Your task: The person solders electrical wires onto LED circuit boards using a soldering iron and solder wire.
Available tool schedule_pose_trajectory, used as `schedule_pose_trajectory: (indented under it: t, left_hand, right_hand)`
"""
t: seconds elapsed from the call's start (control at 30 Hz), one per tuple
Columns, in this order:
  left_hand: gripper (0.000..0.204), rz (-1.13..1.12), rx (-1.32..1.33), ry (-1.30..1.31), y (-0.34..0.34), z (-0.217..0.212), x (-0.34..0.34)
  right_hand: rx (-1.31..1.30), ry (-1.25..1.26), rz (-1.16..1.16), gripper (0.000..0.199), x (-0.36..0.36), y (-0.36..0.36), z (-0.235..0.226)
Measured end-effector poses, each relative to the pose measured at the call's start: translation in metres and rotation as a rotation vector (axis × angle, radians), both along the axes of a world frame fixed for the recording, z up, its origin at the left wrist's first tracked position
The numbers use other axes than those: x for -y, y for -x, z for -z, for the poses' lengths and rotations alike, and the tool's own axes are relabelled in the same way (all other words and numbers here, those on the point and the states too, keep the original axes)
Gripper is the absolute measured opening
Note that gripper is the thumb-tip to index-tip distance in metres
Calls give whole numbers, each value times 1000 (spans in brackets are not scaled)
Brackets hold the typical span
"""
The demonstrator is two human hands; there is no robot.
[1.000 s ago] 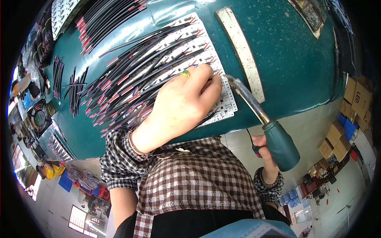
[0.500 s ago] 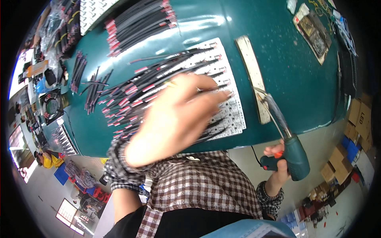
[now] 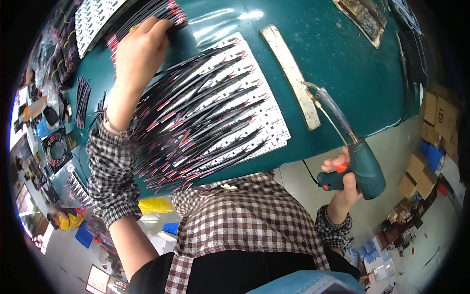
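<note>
My left hand [image 3: 142,49] is at the bundle of black wires [image 3: 147,14] with red ends at the back left. Its fingers are curled together, and whatever is between them is hidden. My right hand [image 3: 346,183] grips a dark green soldering gun [image 3: 369,169] at the table's front edge. The gun's metal tip meets a pale, stained strip [image 3: 289,68], with a thin feed tube beside it. A white circuit board panel [image 3: 274,128] lies in the middle, with rows of black wires [image 3: 196,125] across it, their loose red and white ends pointing left.
Small wire bundles [image 3: 83,100] lie at the left of the green table [image 3: 338,73]. A white perforated panel [image 3: 95,22] stands at the back left, a stained tray [image 3: 364,19] at the back right. A fan [image 3: 57,148] and cardboard boxes [image 3: 443,115] flank the table.
My left hand has moved from over the circuit board panel to the wire bundle at the back left, uncovering the wires on the panel. My right hand keeps hold of the soldering gun.
</note>
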State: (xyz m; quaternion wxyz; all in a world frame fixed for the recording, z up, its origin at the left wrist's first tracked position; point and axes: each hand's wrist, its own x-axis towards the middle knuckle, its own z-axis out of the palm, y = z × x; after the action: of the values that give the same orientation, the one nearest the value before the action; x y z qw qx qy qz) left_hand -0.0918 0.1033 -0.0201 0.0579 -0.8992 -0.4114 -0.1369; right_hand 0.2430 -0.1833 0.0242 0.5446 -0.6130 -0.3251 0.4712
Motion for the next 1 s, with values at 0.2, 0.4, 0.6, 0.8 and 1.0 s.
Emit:
schedule_pose_trajectory:
  t: [0.2, 0.4, 0.6, 0.8, 1.0]
  left_hand:
    - [14, -43, -17, -16, 8, -2, 3]
    - [21, 75, 229, 23, -31, -62, 58]
    - [33, 124, 285, 321, -89, -29, 157]
    - [30, 39, 262, 258, -95, -2, 169]
    - [40, 58, 243, 314, -90, -2, 171]
  right_hand:
    - [57, -25, -54, 62, 1, 4, 5]
    - [53, -36, -33, 61, 7, 3, 11]
    - [-34, -34, -31, 65, 6, 4, 16]
    - [-85, 15, -41, 71, 11, -2, 16]
    - [-45, 22, -101, 69, 8, 1, 17]
